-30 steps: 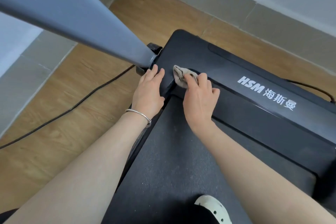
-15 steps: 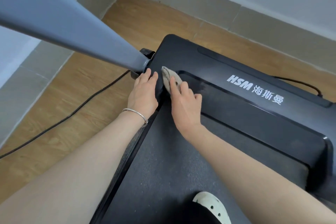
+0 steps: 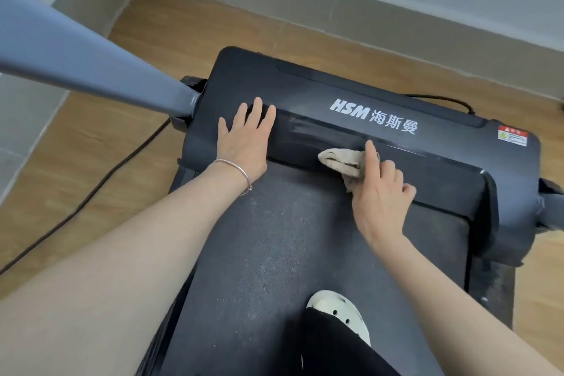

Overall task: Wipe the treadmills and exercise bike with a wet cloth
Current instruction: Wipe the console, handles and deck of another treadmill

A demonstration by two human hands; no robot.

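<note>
On the treadmill (image 3: 396,94), the left hand (image 3: 244,143) lies spread flat near the hood's left edge while the right hand (image 3: 378,189) pinches the beige cloth (image 3: 341,162) against the hood's rear edge, above the belt (image 3: 274,253).

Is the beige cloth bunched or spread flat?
Bunched: the beige cloth shows folds, crumpled under the right hand against the black treadmill hood.

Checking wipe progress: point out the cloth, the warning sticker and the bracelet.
cloth (image 3: 341,160): head view, bunched middle left of the fingers.
warning sticker (image 3: 513,136): head view, centre of label.
bracelet (image 3: 241,170): head view, band across left wrist.
</note>
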